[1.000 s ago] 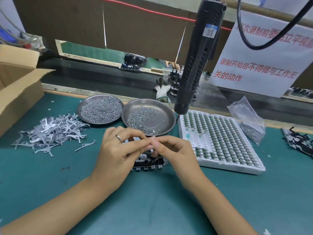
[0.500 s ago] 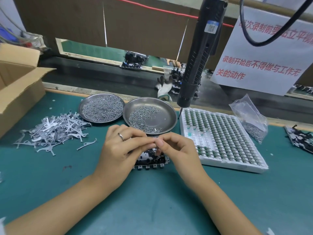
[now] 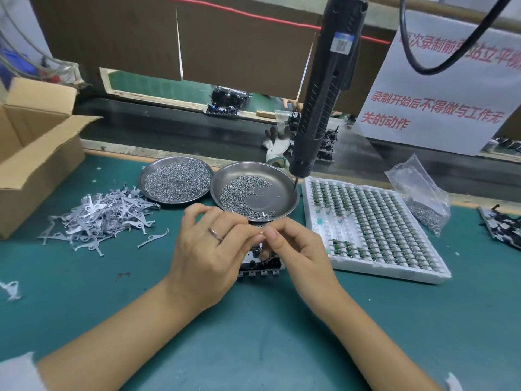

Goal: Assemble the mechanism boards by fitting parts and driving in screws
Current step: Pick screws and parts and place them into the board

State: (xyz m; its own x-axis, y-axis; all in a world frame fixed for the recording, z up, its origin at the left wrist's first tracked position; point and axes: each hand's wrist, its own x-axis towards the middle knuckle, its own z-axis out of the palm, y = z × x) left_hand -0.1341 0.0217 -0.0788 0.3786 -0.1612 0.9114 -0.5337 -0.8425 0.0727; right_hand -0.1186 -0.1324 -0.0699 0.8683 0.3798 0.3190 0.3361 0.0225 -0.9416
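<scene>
A mechanism board (image 3: 262,266) lies on the green mat, mostly hidden under my hands. My left hand (image 3: 208,249) and my right hand (image 3: 293,246) meet fingertip to fingertip just above it, pinching a tiny metal part (image 3: 262,233) between them. Two steel dishes hold screws: the left dish (image 3: 174,180) is nearly full, the right dish (image 3: 255,191) is about half covered. A black electric screwdriver (image 3: 321,94) hangs over the right dish with its bit pointing down. A pile of grey metal levers (image 3: 98,218) lies to the left.
A white tray (image 3: 372,230) of small green parts sits to the right, with a plastic bag of screws (image 3: 420,196) behind it. An open cardboard box (image 3: 33,153) stands far left. Another board (image 3: 504,224) lies at the right edge. A conveyor runs behind the mat.
Both hands have stayed together over the board, with only small finger movements on the tiny part. The view has shifted slightly.
</scene>
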